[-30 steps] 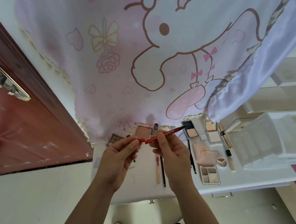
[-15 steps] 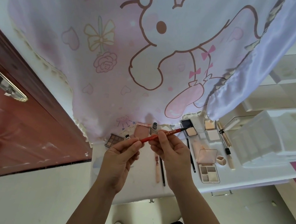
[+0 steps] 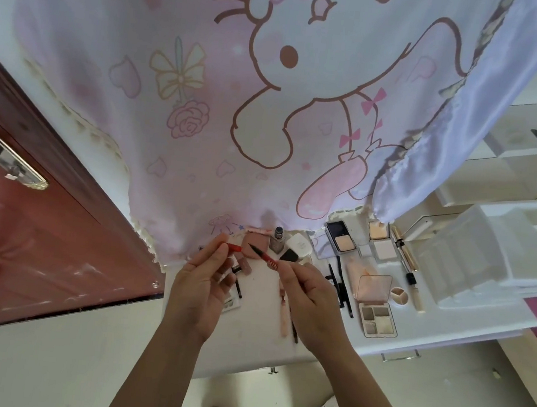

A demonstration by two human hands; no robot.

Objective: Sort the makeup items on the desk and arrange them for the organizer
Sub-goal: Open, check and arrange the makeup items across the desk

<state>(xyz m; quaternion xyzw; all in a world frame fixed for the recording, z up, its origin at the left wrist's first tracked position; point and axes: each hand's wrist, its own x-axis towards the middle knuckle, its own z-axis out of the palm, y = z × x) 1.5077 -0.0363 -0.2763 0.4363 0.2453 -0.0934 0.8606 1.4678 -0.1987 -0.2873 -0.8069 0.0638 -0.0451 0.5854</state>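
1. The left hand is raised over the counter, far to the left of the white organizer. Its thumb and fingertips pinch a small red cap.
2. The right hand is nearer the organizer than the left hand but still well apart from it. Its fingers are curled round the barrel of a red liner pen.
3. The pen is uncapped. Its dark tip points away from the organizer toward the cap, with a small gap between the two.
4. Pen and cap sit between the two hands, at the fingertips and above the counter rather than on it.
5. An eyeshadow palette with its clear lid raised lies on the counter just left of the organizer's near corner. A small round pot lies between them.
6. Two open powder compacts lie further back, left of the organizer, with a gold tube just beside its wall.
7. A small bottle stands upright well to the left of the organizer, beyond the pen.
8. A pink stick lies on the counter between the wrists.
9. A pink cartoon curtain hangs behind the counter, left of the organizer.
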